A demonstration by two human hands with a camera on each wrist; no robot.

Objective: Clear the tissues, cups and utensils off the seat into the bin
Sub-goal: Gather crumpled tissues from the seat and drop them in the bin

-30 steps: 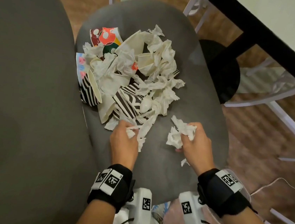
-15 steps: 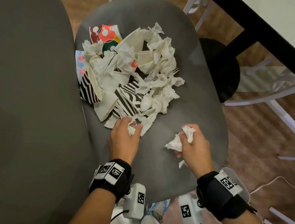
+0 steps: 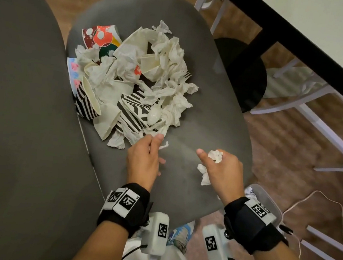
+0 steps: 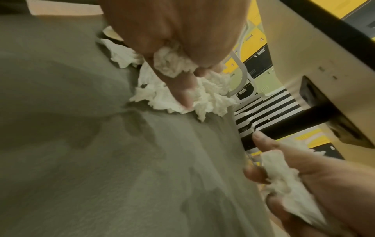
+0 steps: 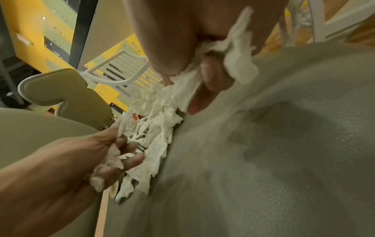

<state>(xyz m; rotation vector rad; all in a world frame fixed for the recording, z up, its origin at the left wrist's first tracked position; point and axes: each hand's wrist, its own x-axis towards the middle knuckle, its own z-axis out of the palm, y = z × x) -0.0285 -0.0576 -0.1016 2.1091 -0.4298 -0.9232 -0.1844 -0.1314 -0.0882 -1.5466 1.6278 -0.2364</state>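
A pile of crumpled white tissues (image 3: pixel 169 65) lies on the grey seat (image 3: pixel 209 123), mixed with zebra-striped cups (image 3: pixel 86 103), a colourful cup (image 3: pixel 100 36), a white spoon (image 3: pixel 154 115) and a fork (image 3: pixel 186 75). My left hand (image 3: pixel 149 150) is at the pile's near edge, curled round a tissue wad (image 4: pixel 172 64). To its right, my right hand (image 3: pixel 216 162) grips another tissue wad (image 3: pixel 215 156), whose tail hangs below the fist. A clear bin (image 3: pixel 269 203) with tissue inside stands on the floor beyond the seat's near right edge, partly hidden by my right wrist.
A second grey seat (image 3: pixel 18 112) fills the left side. A black-edged table (image 3: pixel 304 42) runs across the upper right above its round black base (image 3: pixel 243 74). White chair frames (image 3: pixel 327 126) and a cable (image 3: pixel 329 201) are on the wooden floor at right.
Both hands have drawn back from the pile toward me, each with tissue. The right hand has bunched its tissue tighter into the fist.
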